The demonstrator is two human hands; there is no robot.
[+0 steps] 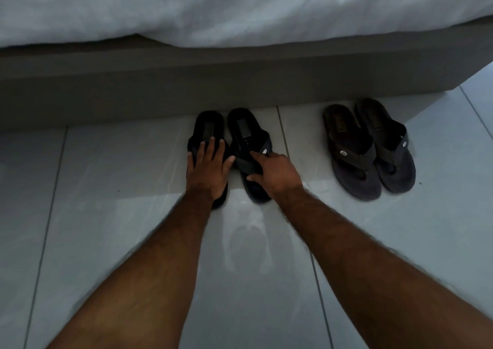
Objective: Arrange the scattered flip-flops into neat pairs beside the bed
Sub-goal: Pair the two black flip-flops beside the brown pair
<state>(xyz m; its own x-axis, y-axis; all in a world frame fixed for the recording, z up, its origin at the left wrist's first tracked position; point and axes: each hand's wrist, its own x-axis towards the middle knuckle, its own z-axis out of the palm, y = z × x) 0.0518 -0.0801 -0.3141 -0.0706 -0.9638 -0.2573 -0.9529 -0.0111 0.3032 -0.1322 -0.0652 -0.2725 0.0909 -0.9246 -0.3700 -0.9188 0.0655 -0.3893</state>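
Note:
Two black flip-flops lie side by side on the pale tiled floor, heels toward the bed base. My left hand (208,166) rests flat, fingers spread, on the strap of the left black flip-flop (209,127). My right hand (272,172) presses on the straps of the right black flip-flop (244,130), its forefinger stretched toward a small metal tag. Further right, a brown pair sits close together: one flip-flop (349,151) and its mate (386,146), neither touched by a hand.
The grey bed base (240,82) runs across the view just behind the flip-flops, with a white duvet (213,7) hanging over it. The bed's corner ends at the right near the brown pair. Glossy floor tiles (106,188) stretch to the left and toward me.

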